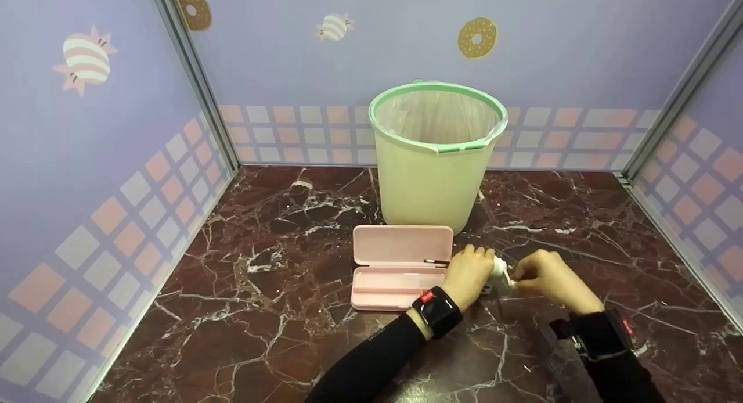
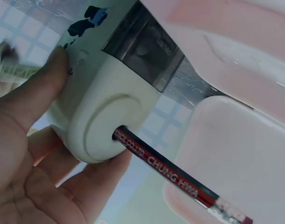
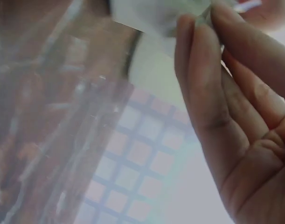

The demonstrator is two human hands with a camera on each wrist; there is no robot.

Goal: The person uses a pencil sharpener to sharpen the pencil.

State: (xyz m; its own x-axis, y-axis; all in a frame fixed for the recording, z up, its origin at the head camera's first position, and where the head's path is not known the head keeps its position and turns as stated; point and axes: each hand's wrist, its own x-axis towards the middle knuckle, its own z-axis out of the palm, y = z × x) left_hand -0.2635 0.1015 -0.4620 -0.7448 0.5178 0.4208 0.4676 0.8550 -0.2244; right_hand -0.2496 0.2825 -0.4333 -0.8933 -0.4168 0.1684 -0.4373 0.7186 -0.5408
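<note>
My left hand [image 1: 469, 275] grips a white crank pencil sharpener [image 2: 81, 102] with dark blue marks and a smoky clear shavings window [image 2: 149, 51]. A dark red and black pencil [image 2: 168, 170] lettered CHUNG HWA sticks out of its front hole, with the eraser end outward. In the head view, most of the sharpener is behind the left hand. On its other side, my right hand [image 1: 554, 278] pinches the end of the crank handle [image 1: 509, 277] between thumb and fingers. Just left of the left hand lies a pink pencil case [image 1: 402, 244] with its lid raised.
Behind the case stands a pale green waste bin [image 1: 429, 182] with a green rim and a clear liner. Dark red marbled table [image 1: 261, 310] spreads beneath everything. Patterned lilac panels [image 1: 278, 54] close in the back and both sides.
</note>
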